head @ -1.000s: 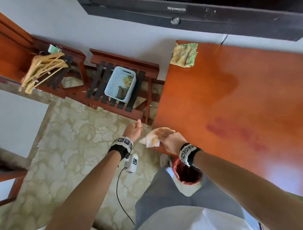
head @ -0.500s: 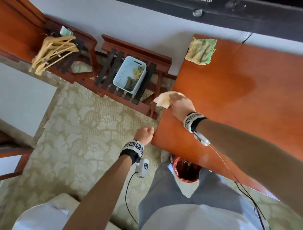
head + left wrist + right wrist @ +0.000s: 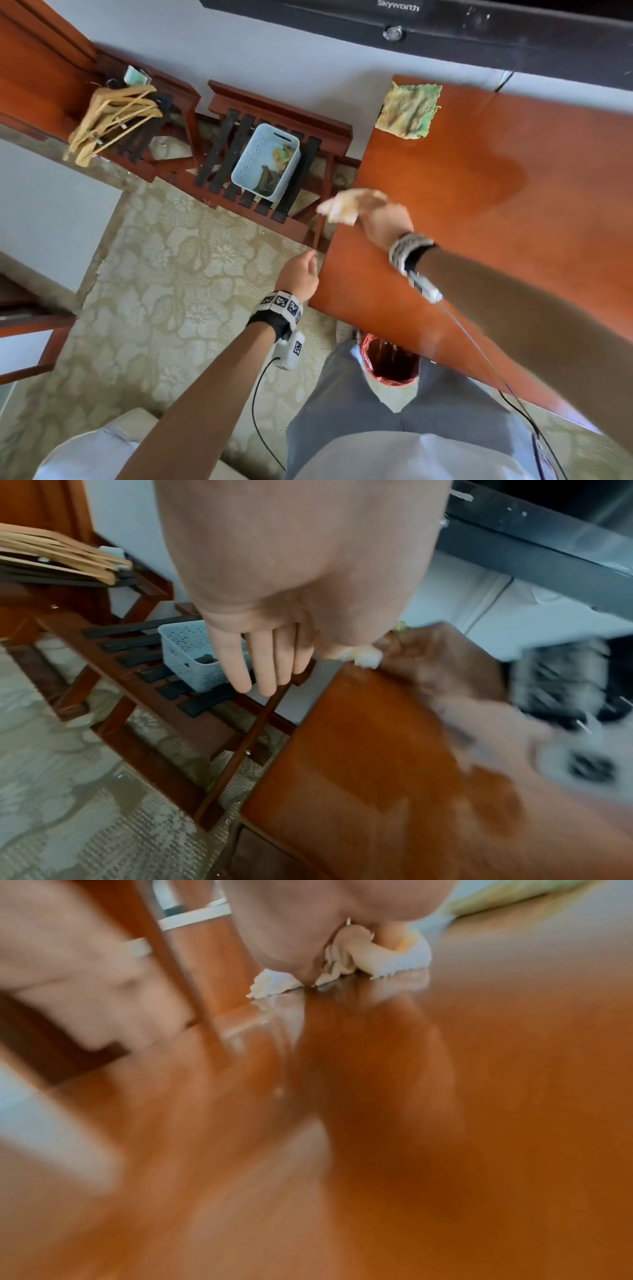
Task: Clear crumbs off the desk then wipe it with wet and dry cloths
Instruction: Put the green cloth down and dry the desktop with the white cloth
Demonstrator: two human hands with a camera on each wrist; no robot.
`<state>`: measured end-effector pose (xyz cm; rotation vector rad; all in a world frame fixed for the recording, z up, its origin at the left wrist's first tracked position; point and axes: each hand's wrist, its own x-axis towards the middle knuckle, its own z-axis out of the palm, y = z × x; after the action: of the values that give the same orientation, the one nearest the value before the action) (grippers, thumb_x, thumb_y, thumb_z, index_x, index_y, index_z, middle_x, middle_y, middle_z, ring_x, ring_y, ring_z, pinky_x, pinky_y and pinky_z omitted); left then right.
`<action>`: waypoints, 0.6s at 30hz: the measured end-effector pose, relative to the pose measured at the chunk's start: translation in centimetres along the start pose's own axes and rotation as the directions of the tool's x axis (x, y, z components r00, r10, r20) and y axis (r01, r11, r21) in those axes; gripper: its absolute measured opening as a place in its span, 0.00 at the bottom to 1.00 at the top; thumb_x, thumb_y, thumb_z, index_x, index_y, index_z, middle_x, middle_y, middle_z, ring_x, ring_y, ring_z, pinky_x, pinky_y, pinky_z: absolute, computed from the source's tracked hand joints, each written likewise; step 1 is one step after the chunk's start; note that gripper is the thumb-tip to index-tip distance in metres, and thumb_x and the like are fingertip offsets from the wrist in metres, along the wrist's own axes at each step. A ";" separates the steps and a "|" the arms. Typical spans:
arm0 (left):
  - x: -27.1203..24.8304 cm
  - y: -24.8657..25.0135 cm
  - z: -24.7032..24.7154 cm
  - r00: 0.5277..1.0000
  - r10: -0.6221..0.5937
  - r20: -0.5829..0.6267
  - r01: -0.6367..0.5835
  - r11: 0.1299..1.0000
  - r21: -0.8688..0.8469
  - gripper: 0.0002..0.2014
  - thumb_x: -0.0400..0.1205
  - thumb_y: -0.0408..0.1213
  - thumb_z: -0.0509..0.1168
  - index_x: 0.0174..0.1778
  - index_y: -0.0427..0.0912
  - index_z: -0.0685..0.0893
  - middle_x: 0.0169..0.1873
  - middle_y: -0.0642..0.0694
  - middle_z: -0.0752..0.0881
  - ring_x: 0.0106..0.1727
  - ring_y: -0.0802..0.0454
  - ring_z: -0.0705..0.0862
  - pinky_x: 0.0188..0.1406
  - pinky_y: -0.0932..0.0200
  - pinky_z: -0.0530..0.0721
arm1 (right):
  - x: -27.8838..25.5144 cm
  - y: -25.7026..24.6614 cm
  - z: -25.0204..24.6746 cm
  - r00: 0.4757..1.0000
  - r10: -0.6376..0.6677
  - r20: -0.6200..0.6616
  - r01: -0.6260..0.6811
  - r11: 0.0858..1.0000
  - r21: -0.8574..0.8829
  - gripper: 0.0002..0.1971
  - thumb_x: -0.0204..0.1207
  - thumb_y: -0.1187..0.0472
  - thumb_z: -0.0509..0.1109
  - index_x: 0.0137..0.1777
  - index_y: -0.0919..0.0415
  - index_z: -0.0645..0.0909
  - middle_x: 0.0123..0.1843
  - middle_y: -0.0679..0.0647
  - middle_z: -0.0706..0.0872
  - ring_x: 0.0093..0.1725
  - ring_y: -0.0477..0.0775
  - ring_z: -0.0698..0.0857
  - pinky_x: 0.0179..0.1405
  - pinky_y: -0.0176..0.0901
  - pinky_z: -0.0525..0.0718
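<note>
The orange-brown desk (image 3: 479,240) fills the right side of the head view. My right hand (image 3: 380,219) grips a bunched white cloth (image 3: 337,209) and presses it on the desk at its left edge; the right wrist view shows the cloth (image 3: 383,958) crumpled under the palm. My left hand (image 3: 299,274) hangs just off the desk's left edge, nearer me, with its fingers (image 3: 260,664) relaxed and holding nothing. A yellow-green cloth (image 3: 409,109) lies flat on the desk's far left corner. The desk surface looks damp and shiny. No crumbs can be made out.
A red-lined waste bin (image 3: 390,363) stands on the floor below the desk's near edge, by my legs. Left of the desk a wooden slatted rack (image 3: 274,113) carries a pale blue basket (image 3: 265,159). Wooden hangers (image 3: 113,116) lie further left. A dark TV (image 3: 445,20) hangs above.
My right hand has slid the white cloth along the desk's left edge, away from me. My left hand stayed beside the near part of that edge.
</note>
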<state>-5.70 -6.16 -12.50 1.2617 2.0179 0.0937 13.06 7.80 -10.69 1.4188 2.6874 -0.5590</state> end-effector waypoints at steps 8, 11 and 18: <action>0.1 2.6 0.9 1.000 -0.023 0.004 0.022 0.983 0.183 0.24 0.91 0.35 0.53 0.85 0.43 0.69 0.78 0.44 0.78 0.77 0.46 0.77 0.76 0.51 0.77 | 0.4 2.8 4.0 0.983 0.183 -0.004 -0.181 0.976 0.118 0.26 0.80 0.65 0.62 0.79 0.54 0.70 0.77 0.57 0.76 0.71 0.65 0.78 0.65 0.61 0.82; 0.8 3.9 0.0 0.998 -0.036 -0.049 0.043 0.985 0.167 0.26 0.88 0.30 0.54 0.85 0.41 0.69 0.75 0.41 0.80 0.76 0.42 0.78 0.74 0.46 0.79 | -9.7 -1.4 7.8 0.973 -0.156 0.171 0.122 0.974 0.193 0.25 0.80 0.63 0.64 0.77 0.52 0.74 0.80 0.50 0.73 0.78 0.56 0.71 0.77 0.56 0.74; 2.7 6.9 0.5 0.970 0.223 0.099 -0.244 0.913 0.326 0.26 0.92 0.34 0.52 0.89 0.45 0.62 0.88 0.50 0.61 0.87 0.53 0.62 0.84 0.53 0.66 | -14.7 1.5 8.1 0.922 -0.316 0.226 0.291 0.947 0.135 0.22 0.77 0.60 0.63 0.71 0.50 0.79 0.75 0.44 0.78 0.74 0.52 0.76 0.59 0.50 0.86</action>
<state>-0.91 -0.57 -11.41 1.6986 1.8754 -0.1830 21.80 -5.73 -15.61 0.8774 2.7199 -0.8382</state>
